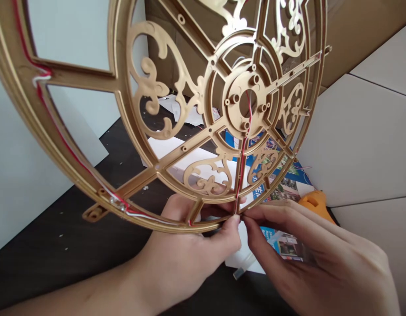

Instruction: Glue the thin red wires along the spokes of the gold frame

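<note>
Dark desk [34,267] below. Left grip [186,250] clamped on bottom of one gold frame [235,112]; right grip [308,245] pinched together there, contents hidden. Frame round, scrolled openwork, above desk; one red-white wire pair [241,162] along it. One orange object [313,204] behind frame.

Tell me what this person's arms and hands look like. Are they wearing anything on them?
Both the left hand and the right hand are bare human hands, without gloves. The left forearm is bare as far as it shows, with no sleeve, watch or bracelet in sight. No rings show on the visible fingers. The right forearm is out of the picture.
</note>
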`<state>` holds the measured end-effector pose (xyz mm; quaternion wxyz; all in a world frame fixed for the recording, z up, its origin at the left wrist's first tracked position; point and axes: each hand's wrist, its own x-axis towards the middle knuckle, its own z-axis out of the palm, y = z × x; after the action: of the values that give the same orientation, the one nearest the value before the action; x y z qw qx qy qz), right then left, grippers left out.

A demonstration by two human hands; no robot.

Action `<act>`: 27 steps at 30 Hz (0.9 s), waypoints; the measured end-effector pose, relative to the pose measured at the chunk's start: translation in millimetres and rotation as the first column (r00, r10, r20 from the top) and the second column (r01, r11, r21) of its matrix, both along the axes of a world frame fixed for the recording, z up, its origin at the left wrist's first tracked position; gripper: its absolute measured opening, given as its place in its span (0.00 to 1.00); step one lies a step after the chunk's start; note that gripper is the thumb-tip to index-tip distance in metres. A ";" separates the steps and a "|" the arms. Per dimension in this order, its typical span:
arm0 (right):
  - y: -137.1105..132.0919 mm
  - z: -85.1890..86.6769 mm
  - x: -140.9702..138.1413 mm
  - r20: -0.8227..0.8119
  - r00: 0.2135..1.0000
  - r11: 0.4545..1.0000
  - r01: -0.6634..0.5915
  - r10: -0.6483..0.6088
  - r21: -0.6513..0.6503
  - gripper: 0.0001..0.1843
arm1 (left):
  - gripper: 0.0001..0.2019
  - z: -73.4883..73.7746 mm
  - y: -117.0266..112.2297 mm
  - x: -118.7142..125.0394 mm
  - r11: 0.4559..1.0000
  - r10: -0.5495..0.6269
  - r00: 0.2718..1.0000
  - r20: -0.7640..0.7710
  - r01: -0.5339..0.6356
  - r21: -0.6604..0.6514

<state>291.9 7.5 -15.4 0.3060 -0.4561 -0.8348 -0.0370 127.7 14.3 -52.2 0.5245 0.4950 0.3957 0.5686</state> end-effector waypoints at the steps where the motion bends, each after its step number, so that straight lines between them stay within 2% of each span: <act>1: 0.1 0.7 -0.4 0.001 1.000 1.000 0.001 -0.001 -0.025 0.03 | 0.09 -0.7 -0.1 0.1 1.000 -0.004 1.000 -0.002 0.004 0.004; 8: 5.7 0.5 -8.2 -0.086 0.996 0.983 -0.016 0.000 -0.184 0.05 | 0.13 5.1 2.5 -4.6 1.000 -0.024 0.998 -0.049 0.024 -0.006; 15: 6.1 -0.2 -10.6 -0.020 1.000 0.995 0.004 -0.006 -0.103 0.06 | 0.08 3.9 -0.6 -4.2 0.999 -0.019 0.997 -0.079 0.016 -0.045; 20: 4.6 0.0 -8.5 -0.046 0.999 0.995 -0.025 0.021 -0.095 0.06 | 0.04 5.2 -1.4 -2.5 0.997 -0.016 0.994 -0.105 0.008 -0.082; 27: 6.7 1.7 -6.1 -0.051 0.998 0.995 -0.052 0.047 -0.087 0.06 | 0.04 7.8 0.0 -1.8 0.998 -0.003 0.995 -0.099 -0.004 -0.070</act>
<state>285.8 14.2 -13.6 0.3065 -0.4491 -0.8391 0.0188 125.9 14.3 -44.4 0.5210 0.5039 0.4411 0.5293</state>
